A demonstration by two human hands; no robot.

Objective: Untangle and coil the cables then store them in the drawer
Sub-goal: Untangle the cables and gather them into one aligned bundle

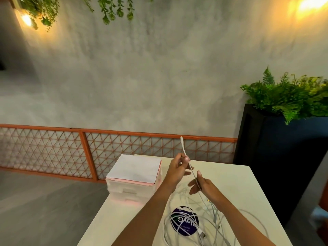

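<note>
A white cable [190, 170] runs up from the tangle to a free end near the orange rail. My left hand [178, 167] pinches it near that end, raised above the table. My right hand [204, 186] holds the same cable lower down, thumb up along it. Below both hands a tangle of white cables [209, 226] lies on the white table [236, 189], partly over a round dark purple sticker [184, 221]. A small translucent drawer unit [131, 188] with a white and pink top stands at the table's far left corner, its drawers closed.
A black planter [276, 157] with green ferns stands right of the table. An orange lattice rail [106, 148] runs along the grey wall behind. The grey floor lies to the left of the table.
</note>
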